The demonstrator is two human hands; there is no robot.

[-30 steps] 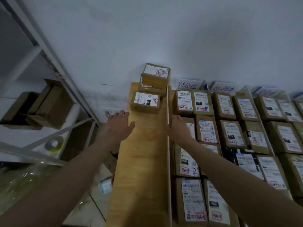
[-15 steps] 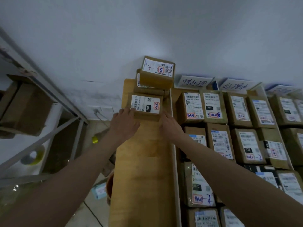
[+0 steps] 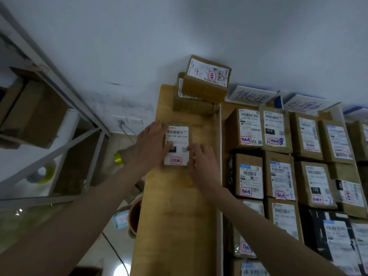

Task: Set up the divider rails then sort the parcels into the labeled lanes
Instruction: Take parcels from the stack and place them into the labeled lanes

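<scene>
Both hands are on a small cardboard parcel (image 3: 177,145) that lies label-up in the leftmost lane of the wooden table (image 3: 175,216), roughly midway along it and apart from the wall end. The left hand (image 3: 150,147) covers the parcel's left side, fingers lying together across the edge and onto the label; its thumb is hidden, so whether it wraps underneath cannot be told. The right hand (image 3: 203,163) sits at the parcel's right near corner, fingers bent with their tips on the label's lower right part; how far they curl over the box edge is hard to make out. The label's print is blurred, apart from a barcode and a red-framed stamp near its bottom.

A white divider rail (image 3: 220,196) runs along the right side of this lane, its near end cut off by the frame. At the wall end a stack of parcels (image 3: 201,92) stands, the top one bearing handwritten blue marks. Right of the rail, rows of labelled parcels (image 3: 278,176) fill further lanes, continuing past the right edge. Handwritten lane signs (image 3: 252,96) lean against the wall behind them; one further right is only partly legible. At left, a metal shelving rack (image 3: 59,136) holds cardboard boxes and a tape roll (image 3: 44,173).
</scene>
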